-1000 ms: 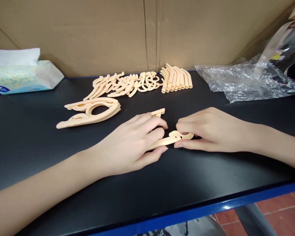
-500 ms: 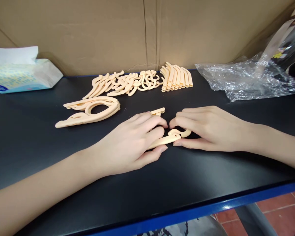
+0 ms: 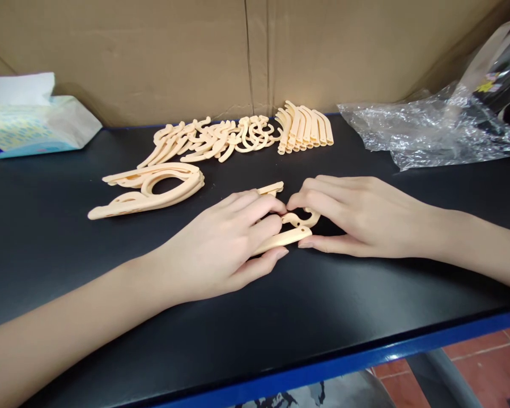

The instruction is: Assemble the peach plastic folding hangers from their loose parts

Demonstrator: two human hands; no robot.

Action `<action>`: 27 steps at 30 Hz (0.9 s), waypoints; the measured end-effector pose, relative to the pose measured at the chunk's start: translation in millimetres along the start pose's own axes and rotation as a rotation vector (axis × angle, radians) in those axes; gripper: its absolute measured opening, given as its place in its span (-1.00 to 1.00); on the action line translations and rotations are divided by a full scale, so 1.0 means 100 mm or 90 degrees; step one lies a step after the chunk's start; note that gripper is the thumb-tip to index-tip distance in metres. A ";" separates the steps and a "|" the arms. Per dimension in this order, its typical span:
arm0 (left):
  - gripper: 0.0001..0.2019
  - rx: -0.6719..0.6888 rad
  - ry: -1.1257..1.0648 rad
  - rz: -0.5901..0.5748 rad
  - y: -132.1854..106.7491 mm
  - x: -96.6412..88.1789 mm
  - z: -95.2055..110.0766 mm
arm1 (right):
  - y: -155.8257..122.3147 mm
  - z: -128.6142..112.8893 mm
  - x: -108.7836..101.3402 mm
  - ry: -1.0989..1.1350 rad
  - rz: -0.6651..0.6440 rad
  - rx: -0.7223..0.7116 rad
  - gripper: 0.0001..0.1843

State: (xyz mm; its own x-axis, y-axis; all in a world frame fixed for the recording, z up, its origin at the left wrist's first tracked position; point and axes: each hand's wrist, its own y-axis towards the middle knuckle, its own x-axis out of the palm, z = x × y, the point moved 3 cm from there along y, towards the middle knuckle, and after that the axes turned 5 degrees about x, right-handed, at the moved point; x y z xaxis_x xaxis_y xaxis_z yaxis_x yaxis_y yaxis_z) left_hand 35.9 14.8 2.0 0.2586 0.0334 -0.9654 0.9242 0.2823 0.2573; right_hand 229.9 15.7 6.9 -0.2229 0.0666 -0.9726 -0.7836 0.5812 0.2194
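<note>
My left hand [image 3: 242,241] is closed around a cream plastic hanger arm [image 3: 287,238], whose holed end sticks out to the right between thumb and fingers. Another cream piece [image 3: 272,187] shows beyond its knuckles, mostly hidden by the hand. My right hand [image 3: 348,215] has its fingers curled round a curved hanger hook [image 3: 306,220]. The hook's base lies just behind the arm's end, close to the left fingertips; whether they touch I cannot tell. Left of my hands lie folded hangers [image 3: 182,190], stacked together.
Along the back of the black table [image 3: 221,345] lie loose hanger arms [image 3: 174,139], a cluster of hooks [image 3: 255,136] and hollow curved arms [image 3: 306,127]. A tissue pack [image 3: 38,124] stands at left, crumpled clear plastic [image 3: 429,133] at right. A cardboard wall [image 3: 153,62] rises behind.
The hook's base has shifted left and away from the arm's end, so the arm's hole now shows. Both hands keep their hold. The whole view has shifted slightly.
</note>
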 end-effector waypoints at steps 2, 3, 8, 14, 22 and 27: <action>-0.80 0.000 -0.005 0.000 0.00 0.00 0.00 | 0.00 0.00 0.00 0.007 -0.001 0.004 -0.57; -0.80 0.001 -0.007 -0.001 -0.01 0.00 0.00 | 0.00 0.00 0.00 0.011 -0.002 0.007 -0.57; -0.80 -0.004 -0.011 -0.001 0.00 0.00 0.00 | 0.00 0.00 0.00 0.017 0.021 -0.002 -0.53; -0.79 0.003 -0.005 -0.010 -0.01 0.00 0.00 | 0.00 0.02 0.00 0.025 0.003 0.001 -0.49; -0.77 0.000 0.014 -0.002 -0.01 0.02 0.00 | 0.00 0.02 0.00 0.018 -0.001 0.010 -0.46; -0.79 0.004 0.006 -0.002 0.00 0.01 -0.01 | 0.00 0.01 -0.01 -0.004 0.005 0.000 -0.45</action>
State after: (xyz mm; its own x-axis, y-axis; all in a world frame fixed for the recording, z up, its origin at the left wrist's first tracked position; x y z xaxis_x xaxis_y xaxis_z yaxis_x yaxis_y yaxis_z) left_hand 35.8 15.3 0.6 0.2531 0.0419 -0.9665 0.9268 0.2762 0.2546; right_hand 230.5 16.8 8.1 -0.2250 0.0764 -0.9714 -0.7819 0.5808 0.2268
